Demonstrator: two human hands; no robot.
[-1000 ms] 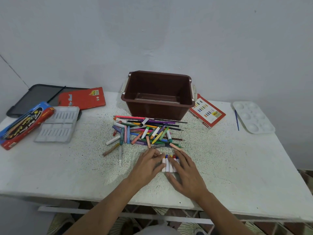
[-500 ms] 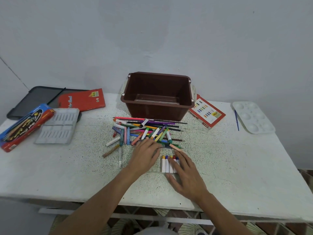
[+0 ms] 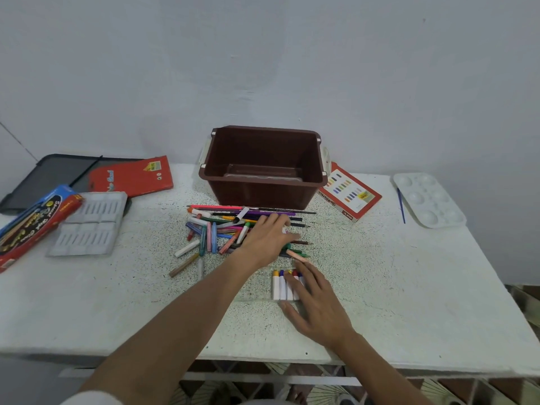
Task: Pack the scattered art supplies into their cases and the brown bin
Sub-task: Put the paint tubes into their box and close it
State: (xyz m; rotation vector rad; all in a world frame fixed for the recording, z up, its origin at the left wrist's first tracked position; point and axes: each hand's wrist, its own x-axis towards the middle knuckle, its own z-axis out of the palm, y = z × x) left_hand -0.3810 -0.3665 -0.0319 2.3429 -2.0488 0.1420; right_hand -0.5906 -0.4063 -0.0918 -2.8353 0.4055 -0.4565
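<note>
The empty brown bin (image 3: 263, 194) stands at the back middle of the white table (image 3: 409, 287). In front of it lies a pile of markers, crayons and pencils (image 3: 216, 229). My left hand (image 3: 266, 238) reaches over the right part of the pile, and its fingertips pinch a small white-bodied marker. Nearer to me, a short row of white markers with coloured caps (image 3: 279, 285) lies side by side. My right hand (image 3: 315, 305) rests flat on that row with its fingers straight and covers the right end.
At the left are a grey moulded insert tray (image 3: 87, 223), a blue-and-red box (image 3: 32, 220), a red box (image 3: 131, 176) and a black case (image 3: 49, 173). An oil pastel box (image 3: 350, 194), a blue brush (image 3: 401, 204) and a white palette (image 3: 426, 200) lie at the right.
My left hand left the marker row and moved away from me into the pile, where it took a white marker. My right hand stayed on the row.
</note>
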